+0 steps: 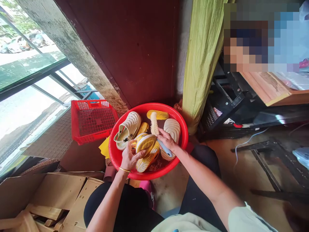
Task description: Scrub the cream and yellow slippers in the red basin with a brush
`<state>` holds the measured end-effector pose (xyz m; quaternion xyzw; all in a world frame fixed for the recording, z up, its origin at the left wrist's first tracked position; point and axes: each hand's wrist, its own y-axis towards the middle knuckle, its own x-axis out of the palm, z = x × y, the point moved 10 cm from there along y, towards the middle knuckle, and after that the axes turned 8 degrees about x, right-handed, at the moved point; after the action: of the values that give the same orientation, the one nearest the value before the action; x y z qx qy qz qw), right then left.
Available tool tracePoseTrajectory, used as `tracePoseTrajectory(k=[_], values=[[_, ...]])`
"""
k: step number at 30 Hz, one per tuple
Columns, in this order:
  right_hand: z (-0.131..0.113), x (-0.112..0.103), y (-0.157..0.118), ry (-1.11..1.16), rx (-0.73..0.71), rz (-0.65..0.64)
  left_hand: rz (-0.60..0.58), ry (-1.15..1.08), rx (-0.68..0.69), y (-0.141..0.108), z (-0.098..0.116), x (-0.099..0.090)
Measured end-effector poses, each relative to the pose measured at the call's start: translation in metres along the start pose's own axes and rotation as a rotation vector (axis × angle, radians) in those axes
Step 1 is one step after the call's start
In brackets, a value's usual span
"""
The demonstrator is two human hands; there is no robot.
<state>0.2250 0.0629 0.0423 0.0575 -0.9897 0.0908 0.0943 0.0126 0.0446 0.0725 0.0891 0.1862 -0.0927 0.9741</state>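
Observation:
My left hand (pixel 130 156) is closed around a yellow and white shoe (pixel 146 143), held tilted above a red basin (pixel 148 175). In my right hand (pixel 167 140) is a scrub brush (pixel 154 124) with pale bristles and a blue-grey handle; its bristles stand close to the shoe, and I cannot tell if they touch. Inside the basin lie a cream clog (pixel 129 127) with a heel strap, another cream clog (pixel 172 130) sole up, a yellow-soled shoe (pixel 158 115) at the back and a yellow and white shoe (pixel 145 164) below my left hand.
A red plastic crate (pixel 94 120) stands left of the basin, with cardboard boxes (pixel 58 190) nearer me. Behind is a dark red panel (pixel 135 48). A yellow-green wrapped post (pixel 202 48) and a wooden-topped table (pixel 267 88) stand to the right.

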Motion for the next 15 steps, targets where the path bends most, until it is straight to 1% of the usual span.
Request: tracePoseTrajectory(k=[2, 4, 5, 7, 9, 11, 13, 15], values=[[0.002, 0.002, 0.0, -0.051, -0.002, 0.04, 0.005, 0.154, 0.045, 0.004, 0.009, 0.001], [0.002, 0.001, -0.001, -0.163, -0.008, 0.1, 0.046, 0.23, 0.116, 0.008, 0.023, -0.001], [0.0, 0.001, -0.003, -0.243, -0.024, 0.135, 0.072, 0.219, 0.152, 0.011, 0.031, -0.003], [-0.01, 0.003, -0.009, -0.434, -0.104, 0.205, 0.096, 0.084, 0.181, 0.016, 0.04, -0.003], [-0.025, 0.009, -0.018, -0.636, -0.217, 0.254, 0.091, -0.088, 0.138, 0.021, 0.039, -0.001], [-0.036, 0.022, -0.028, -0.827, -0.297, 0.248, 0.122, -0.145, 0.085, 0.025, 0.031, -0.002], [-0.04, 0.037, -0.038, -0.999, -0.326, 0.191, 0.168, -0.067, 0.09, 0.025, 0.025, -0.003], [-0.041, 0.054, -0.047, -1.143, -0.347, 0.107, 0.194, 0.038, 0.128, 0.022, 0.02, 0.0]])
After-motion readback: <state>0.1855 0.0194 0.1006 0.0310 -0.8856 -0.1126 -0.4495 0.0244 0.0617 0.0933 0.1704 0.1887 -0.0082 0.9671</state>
